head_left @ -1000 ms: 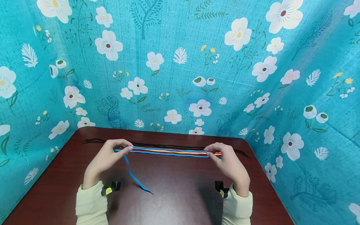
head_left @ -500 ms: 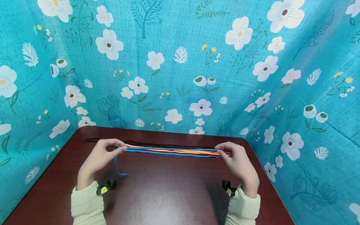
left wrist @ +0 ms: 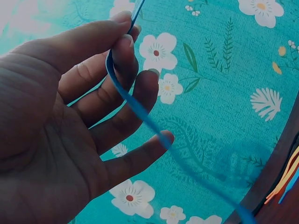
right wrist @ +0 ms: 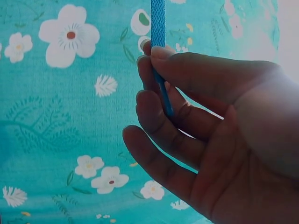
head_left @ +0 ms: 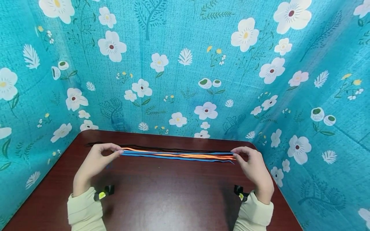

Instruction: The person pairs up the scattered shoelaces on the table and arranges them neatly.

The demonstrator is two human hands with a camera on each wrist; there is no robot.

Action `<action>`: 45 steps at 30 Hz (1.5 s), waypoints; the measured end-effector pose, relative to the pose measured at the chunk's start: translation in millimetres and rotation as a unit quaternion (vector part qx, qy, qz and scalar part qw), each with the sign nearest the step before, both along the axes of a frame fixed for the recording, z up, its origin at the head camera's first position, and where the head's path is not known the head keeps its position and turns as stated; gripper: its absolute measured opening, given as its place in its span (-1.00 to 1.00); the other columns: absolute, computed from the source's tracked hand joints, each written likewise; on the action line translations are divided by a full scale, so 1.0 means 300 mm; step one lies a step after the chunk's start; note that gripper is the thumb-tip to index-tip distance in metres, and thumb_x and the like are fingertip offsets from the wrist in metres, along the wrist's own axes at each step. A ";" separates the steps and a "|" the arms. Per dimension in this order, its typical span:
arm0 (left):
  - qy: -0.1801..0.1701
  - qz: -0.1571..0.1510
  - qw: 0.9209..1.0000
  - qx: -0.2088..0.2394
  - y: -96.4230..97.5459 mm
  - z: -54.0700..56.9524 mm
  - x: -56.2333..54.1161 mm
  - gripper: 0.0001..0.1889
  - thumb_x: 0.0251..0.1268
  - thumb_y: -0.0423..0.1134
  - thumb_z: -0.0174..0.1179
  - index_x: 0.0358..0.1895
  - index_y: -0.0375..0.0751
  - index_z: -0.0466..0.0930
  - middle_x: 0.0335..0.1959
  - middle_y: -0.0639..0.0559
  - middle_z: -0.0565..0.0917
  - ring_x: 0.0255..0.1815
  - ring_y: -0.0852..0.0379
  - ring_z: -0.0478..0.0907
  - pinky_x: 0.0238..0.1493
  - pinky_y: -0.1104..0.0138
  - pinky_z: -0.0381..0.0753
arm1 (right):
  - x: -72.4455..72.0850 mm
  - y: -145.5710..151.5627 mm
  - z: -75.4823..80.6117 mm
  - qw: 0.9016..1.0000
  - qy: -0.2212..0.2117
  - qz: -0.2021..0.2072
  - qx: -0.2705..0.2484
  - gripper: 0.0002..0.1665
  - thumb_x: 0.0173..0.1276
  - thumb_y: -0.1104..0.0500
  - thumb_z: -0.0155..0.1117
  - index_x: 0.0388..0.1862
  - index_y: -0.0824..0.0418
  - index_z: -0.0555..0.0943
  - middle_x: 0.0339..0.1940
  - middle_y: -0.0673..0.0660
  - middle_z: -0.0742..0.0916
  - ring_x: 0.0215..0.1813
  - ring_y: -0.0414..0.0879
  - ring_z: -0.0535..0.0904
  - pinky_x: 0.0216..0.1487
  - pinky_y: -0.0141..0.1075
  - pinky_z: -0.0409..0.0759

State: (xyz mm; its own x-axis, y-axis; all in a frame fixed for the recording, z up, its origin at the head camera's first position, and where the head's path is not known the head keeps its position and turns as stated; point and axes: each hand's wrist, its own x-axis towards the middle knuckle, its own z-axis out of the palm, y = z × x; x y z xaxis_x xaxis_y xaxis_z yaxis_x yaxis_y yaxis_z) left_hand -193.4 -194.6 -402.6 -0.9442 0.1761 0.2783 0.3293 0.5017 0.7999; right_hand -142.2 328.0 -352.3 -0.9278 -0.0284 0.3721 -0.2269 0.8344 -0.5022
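A flat blue shoelace (right wrist: 158,23) is stretched between both hands above the far part of the table. My left hand (head_left: 93,162) pinches it between thumb and forefinger; a loose length hangs down past the other fingers in the left wrist view. My right hand (head_left: 252,163) pinches the other end, its narrow tip (right wrist: 164,95) sticking out below the thumb. Under the held lace, orange shoelaces (head_left: 190,156) and another blue shoelace (head_left: 185,158) lie side by side across the table. Behind them runs a black shoelace (head_left: 162,149).
The dark reddish-brown table (head_left: 167,192) has rounded far corners. A teal flowered curtain (head_left: 179,89) hangs behind it and along both sides. Each wrist carries a small black camera mount, such as the left one (head_left: 108,190).
Both hands have moved apart, the left to the left and the right to the right, drawing the blue shoelace out between them. Its hanging tail by the left hand has shortened in the head view.
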 end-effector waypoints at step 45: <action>0.058 0.196 0.977 -0.065 -0.098 -0.064 -0.014 -0.77 0.37 -0.17 0.36 -0.15 -0.31 0.75 -0.32 -0.19 0.77 -0.42 0.24 0.52 -0.45 0.51 0.48 | 0.002 0.138 -0.041 0.989 -0.061 -0.133 -0.017 -0.72 0.52 0.12 0.25 -0.11 0.33 0.73 -0.30 0.22 0.75 -0.30 0.03 0.53 -0.37 -0.21 0.50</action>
State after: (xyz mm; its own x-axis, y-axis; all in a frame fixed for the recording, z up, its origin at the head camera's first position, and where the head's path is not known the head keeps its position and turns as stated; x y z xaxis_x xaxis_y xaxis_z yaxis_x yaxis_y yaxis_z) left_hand -197.7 -224.2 -421.8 -0.9097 -0.1508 0.3868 0.1769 0.7020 0.6899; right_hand -141.6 369.5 -364.8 -0.9387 0.2332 0.2540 0.0623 0.8392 -0.5403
